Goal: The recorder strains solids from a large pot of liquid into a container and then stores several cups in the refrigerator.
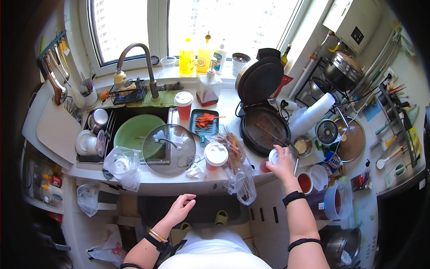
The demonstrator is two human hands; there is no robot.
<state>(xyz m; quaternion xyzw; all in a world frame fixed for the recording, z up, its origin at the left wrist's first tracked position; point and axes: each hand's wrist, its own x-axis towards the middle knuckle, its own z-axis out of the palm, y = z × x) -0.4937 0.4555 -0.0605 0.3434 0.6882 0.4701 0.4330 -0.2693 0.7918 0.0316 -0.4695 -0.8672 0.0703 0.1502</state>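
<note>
My right hand (283, 164) is at the counter's front edge, its fingers closed around the white lid of a red paper cup (264, 167). The hand hides part of the cup, so I cannot tell whether it rests on the counter. My left hand (180, 210) hangs in front of the counter with nothing in it, its fingers loosely bent and the thumb apart. Left of the held cup lies a clear plastic bag of skewers (235, 154). Beside that bag stands another lidded paper cup (216, 154). Just behind my right hand is an open round electric griddle (263, 130).
A glass lid (156, 162) overlaps the sink's edge, near a green basin (134, 127). A blue-green tray (199, 127) holds red food. Another lidded cup (183, 107) and a pump bottle (208, 87) stand behind. At right are stacked plastic cups (313, 112) and a fan (327, 132).
</note>
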